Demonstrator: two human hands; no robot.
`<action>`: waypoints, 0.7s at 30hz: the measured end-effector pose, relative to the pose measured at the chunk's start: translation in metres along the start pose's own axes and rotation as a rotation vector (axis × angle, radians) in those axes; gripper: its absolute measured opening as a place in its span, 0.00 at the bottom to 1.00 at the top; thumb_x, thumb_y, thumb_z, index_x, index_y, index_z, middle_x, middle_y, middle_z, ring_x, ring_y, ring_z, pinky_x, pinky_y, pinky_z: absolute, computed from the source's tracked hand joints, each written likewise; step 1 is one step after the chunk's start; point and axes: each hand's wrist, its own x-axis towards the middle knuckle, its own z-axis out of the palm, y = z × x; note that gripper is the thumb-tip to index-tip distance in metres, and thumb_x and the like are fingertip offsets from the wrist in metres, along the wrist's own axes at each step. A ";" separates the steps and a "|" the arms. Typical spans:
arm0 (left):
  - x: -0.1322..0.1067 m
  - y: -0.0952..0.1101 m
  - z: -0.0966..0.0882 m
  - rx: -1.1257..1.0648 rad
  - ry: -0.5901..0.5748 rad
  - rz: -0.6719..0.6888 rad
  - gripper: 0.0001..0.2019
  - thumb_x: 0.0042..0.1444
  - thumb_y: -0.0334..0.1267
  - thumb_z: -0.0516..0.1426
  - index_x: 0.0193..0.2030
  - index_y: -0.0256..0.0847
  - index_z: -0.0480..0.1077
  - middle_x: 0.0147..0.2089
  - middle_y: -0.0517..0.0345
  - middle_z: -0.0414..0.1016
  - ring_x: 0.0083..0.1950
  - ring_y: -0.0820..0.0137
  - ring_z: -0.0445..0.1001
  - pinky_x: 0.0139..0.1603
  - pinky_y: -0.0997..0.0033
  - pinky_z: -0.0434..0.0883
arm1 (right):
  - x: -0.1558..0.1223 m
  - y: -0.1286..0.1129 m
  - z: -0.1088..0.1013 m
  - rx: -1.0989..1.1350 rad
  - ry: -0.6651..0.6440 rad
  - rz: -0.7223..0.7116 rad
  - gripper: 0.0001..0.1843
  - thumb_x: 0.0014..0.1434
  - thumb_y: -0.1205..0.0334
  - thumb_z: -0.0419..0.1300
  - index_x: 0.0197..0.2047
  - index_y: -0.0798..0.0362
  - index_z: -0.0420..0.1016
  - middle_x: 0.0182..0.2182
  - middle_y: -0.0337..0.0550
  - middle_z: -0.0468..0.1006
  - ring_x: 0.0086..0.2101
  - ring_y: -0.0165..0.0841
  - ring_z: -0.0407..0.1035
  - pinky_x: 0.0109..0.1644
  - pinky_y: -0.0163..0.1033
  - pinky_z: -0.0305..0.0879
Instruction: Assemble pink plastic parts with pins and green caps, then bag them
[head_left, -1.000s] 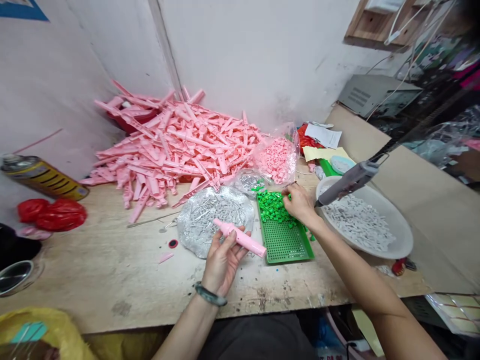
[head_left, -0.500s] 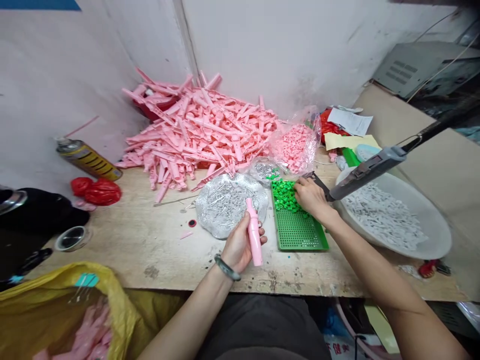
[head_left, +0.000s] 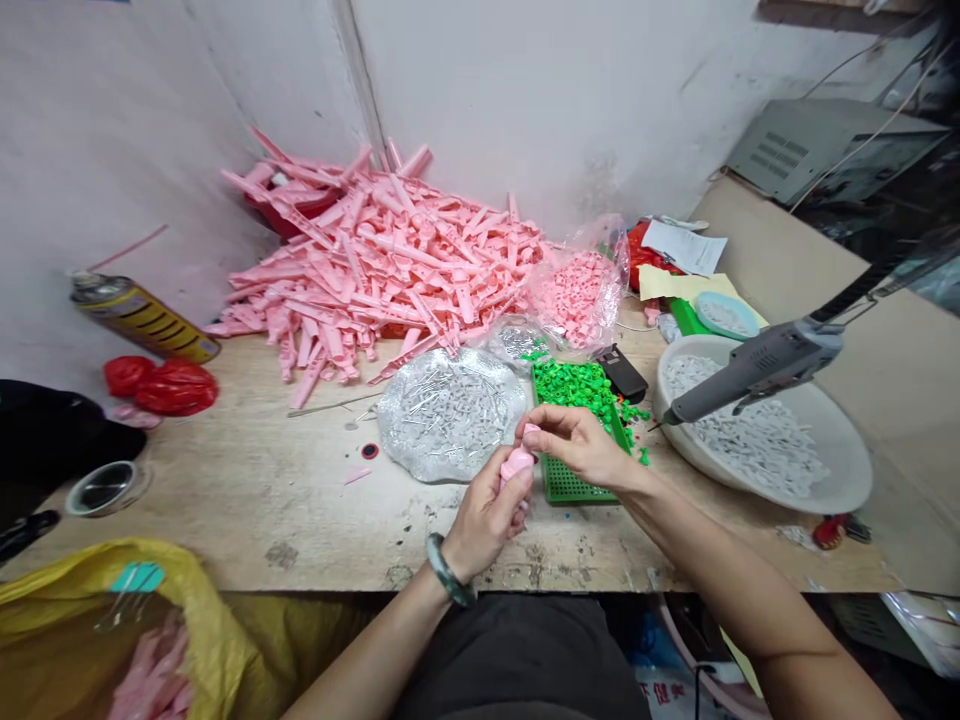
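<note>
- Wooden table (head_left: 247,500) stands before a pale wall (head_left: 487,90).
- Left hand (head_left: 486,512) is closed around the pink tube (head_left: 516,462), above the table.
- Right hand (head_left: 589,450) has its fingertips together at the tube's upper end; whether they grip a small part, I cannot tell.
- Green tray (head_left: 571,484) is partly behind the right hand.
- Bowl (head_left: 849,455) stands at right, pink heap (head_left: 375,260) behind.

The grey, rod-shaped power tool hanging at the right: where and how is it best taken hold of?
Probably by the thick middle of the grey, rod-shaped power tool, fingers wrapped round, coming from above: it slants tip-down leftward, the slim lower end offers little grip, and the wide white bowl lies below.
</note>
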 end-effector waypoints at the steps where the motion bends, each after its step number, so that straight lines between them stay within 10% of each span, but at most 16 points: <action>1: -0.001 0.000 -0.002 0.009 -0.053 -0.027 0.12 0.59 0.47 0.59 0.42 0.42 0.66 0.29 0.62 0.63 0.22 0.79 0.58 0.18 0.81 0.50 | 0.000 0.004 0.001 -0.010 0.017 0.001 0.12 0.58 0.52 0.63 0.36 0.54 0.76 0.30 0.39 0.75 0.31 0.28 0.68 0.37 0.35 0.66; 13: 0.012 0.003 -0.005 -0.356 -0.018 -0.037 0.10 0.62 0.41 0.56 0.46 0.42 0.60 0.38 0.60 0.64 0.33 0.74 0.69 0.34 0.72 0.70 | 0.043 0.048 -0.086 -1.427 0.405 0.106 0.10 0.59 0.57 0.59 0.36 0.54 0.77 0.39 0.51 0.76 0.45 0.45 0.67 0.45 0.44 0.63; 17: 0.015 0.006 -0.005 -0.399 0.045 -0.055 0.12 0.62 0.46 0.56 0.45 0.42 0.61 0.36 0.60 0.64 0.30 0.75 0.67 0.32 0.73 0.68 | 0.039 0.045 -0.073 -1.304 0.535 0.127 0.06 0.55 0.62 0.59 0.33 0.53 0.75 0.35 0.48 0.76 0.40 0.41 0.69 0.41 0.42 0.63; 21: 0.022 0.005 -0.006 -0.476 0.135 -0.020 0.16 0.62 0.51 0.55 0.46 0.40 0.64 0.33 0.60 0.63 0.28 0.76 0.64 0.29 0.74 0.67 | 0.013 0.032 -0.038 -0.637 0.439 0.080 0.10 0.50 0.64 0.60 0.39 0.54 0.74 0.29 0.39 0.74 0.28 0.31 0.67 0.34 0.37 0.63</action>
